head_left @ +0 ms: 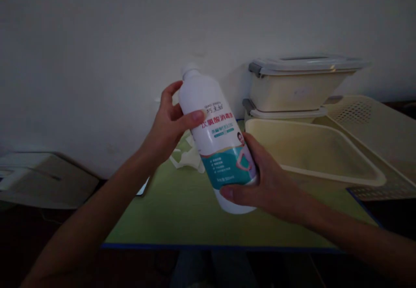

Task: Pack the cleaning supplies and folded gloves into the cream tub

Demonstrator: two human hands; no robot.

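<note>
A white disinfectant bottle with a teal and white label is held in the air above the table, its capped neck tilted to the upper left. My left hand grips the bottle's upper part, thumb across the front. Around its lower part is my right hand, with the thumb near the base. The fingers behind the bottle are hidden. Partly covered by the bottle and my left arm, a white plastic piece lies on the table, perhaps a spray trigger head.
The green table has a blue edge. Lidded cream bins are stacked at the back right, behind an open cream tray. A perforated cream basket leans at the far right. A white box-shaped object stands left; a phone-like item lies by my left forearm.
</note>
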